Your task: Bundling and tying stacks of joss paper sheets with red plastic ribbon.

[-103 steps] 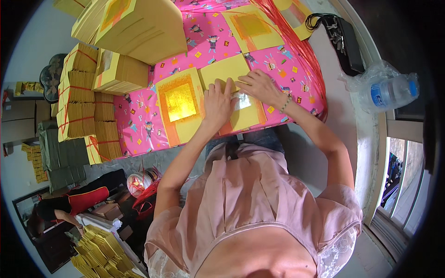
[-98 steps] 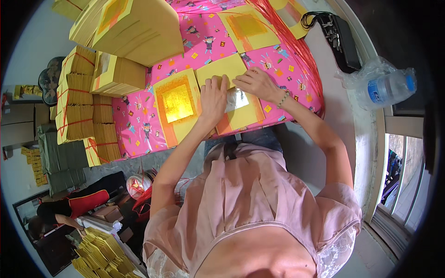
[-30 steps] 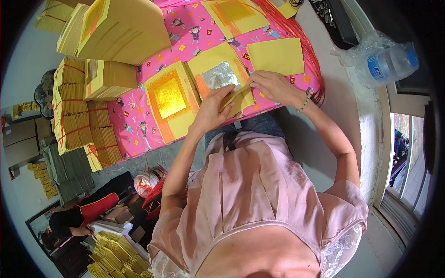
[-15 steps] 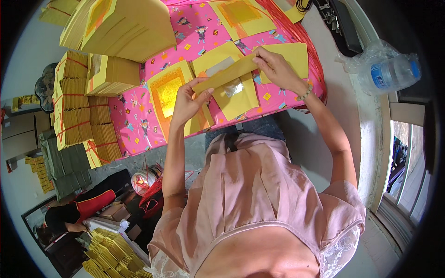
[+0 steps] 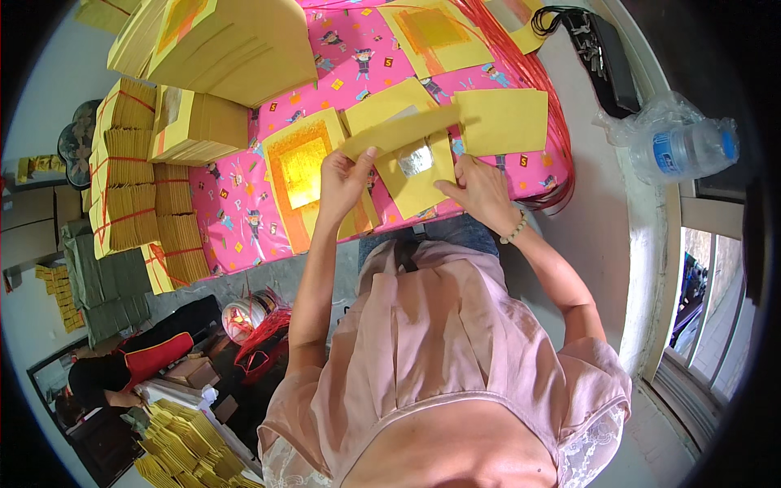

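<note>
My left hand (image 5: 346, 180) pinches one end of a folded strip of yellow paper (image 5: 404, 132), thumb on top, and the strip slants up to the right. My right hand (image 5: 483, 192) is off the strip, thumb and forefinger apart, by the lower right edge of a yellow sheet with a silver square (image 5: 416, 159). Whether it touches that sheet I cannot tell. Part of the silver-square sheet lies hidden under the strip. Left of it is a yellow sheet with a gold square bordered in orange (image 5: 298, 167); to the right lies a plain yellow sheet (image 5: 504, 122).
Stacks of yellow paper (image 5: 236, 53) and bundles tied with red string (image 5: 130, 171) line the left of the pink patterned table (image 5: 232, 228). Red strings (image 5: 556, 134) run along its right edge. A plastic bottle (image 5: 691, 149) stands right; another person (image 5: 138, 366) is lower left.
My right hand has let go of the strip's far end and moved down towards me. My left hand still holds the strip and has shifted slightly right.
</note>
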`<state>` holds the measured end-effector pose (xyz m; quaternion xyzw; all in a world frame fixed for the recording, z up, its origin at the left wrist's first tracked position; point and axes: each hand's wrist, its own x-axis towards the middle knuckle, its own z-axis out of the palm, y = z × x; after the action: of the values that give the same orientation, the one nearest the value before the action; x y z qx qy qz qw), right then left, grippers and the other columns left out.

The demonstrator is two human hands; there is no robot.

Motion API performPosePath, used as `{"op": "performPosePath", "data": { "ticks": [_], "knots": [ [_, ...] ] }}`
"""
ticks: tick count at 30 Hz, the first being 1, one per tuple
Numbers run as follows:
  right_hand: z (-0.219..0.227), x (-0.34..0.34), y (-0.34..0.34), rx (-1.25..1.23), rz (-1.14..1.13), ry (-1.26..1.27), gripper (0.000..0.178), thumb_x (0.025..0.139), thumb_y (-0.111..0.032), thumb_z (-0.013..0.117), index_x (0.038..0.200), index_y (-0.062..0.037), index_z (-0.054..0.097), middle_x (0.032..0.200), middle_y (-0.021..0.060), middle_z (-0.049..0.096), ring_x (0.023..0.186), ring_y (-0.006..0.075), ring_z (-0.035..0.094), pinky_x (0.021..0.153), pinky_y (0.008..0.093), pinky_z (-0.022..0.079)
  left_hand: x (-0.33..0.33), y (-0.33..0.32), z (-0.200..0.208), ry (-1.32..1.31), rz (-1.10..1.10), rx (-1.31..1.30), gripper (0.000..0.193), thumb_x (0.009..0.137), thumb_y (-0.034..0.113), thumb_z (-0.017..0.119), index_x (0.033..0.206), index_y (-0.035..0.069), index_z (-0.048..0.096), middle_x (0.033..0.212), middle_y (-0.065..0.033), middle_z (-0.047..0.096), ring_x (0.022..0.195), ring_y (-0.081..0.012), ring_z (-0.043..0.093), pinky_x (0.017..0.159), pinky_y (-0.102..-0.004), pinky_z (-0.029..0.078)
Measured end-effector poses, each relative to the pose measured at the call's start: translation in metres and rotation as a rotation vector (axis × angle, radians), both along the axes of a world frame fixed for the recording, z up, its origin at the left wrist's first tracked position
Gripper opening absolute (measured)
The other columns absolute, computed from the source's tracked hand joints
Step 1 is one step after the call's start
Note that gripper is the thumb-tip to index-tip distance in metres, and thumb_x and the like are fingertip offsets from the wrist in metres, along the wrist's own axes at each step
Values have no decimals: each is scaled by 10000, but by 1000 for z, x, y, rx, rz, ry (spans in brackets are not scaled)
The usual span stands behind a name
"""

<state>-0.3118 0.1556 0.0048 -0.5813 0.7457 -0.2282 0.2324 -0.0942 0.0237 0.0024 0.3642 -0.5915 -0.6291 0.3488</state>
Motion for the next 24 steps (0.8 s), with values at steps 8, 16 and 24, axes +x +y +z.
{"op": "performPosePath", "data": {
  "ticks": [8, 16, 24],
  "knots": [
    [-10, -4, -13, 124, -193, -863, 301, 933, -275, 611, 1090, -18, 590, 874, 52, 682, 729, 150, 674, 611, 300, 520, 5, 7, 17, -605, -555, -388, 501, 799, 237, 758, 1213, 21, 577, 1169, -157, 638, 1051, -286, 630, 902, -350, 494],
    [14, -13, -32, 240, -180, -1274, 348, 1009, -415, 486, 1126, -103, 586, 940, 15, 664, 754, 72, 634, 658, 216, 504, -21, 22, 54, -684, -450, -549, 1092, 568, 552, 866, 1384, 11, 381, 1273, -264, 520, 1102, -428, 571, 971, -454, 457],
    [39, -3, -64, 166, -87, -1565, 283, 1018, -347, 482, 1118, -107, 596, 919, 15, 651, 796, 109, 640, 682, 240, 503, -43, 44, 55, -585, -50, -817, 982, 674, 230, 824, 1472, 35, 286, 1272, -232, 508, 1195, -427, 492, 963, -469, 448]
  ]
}}
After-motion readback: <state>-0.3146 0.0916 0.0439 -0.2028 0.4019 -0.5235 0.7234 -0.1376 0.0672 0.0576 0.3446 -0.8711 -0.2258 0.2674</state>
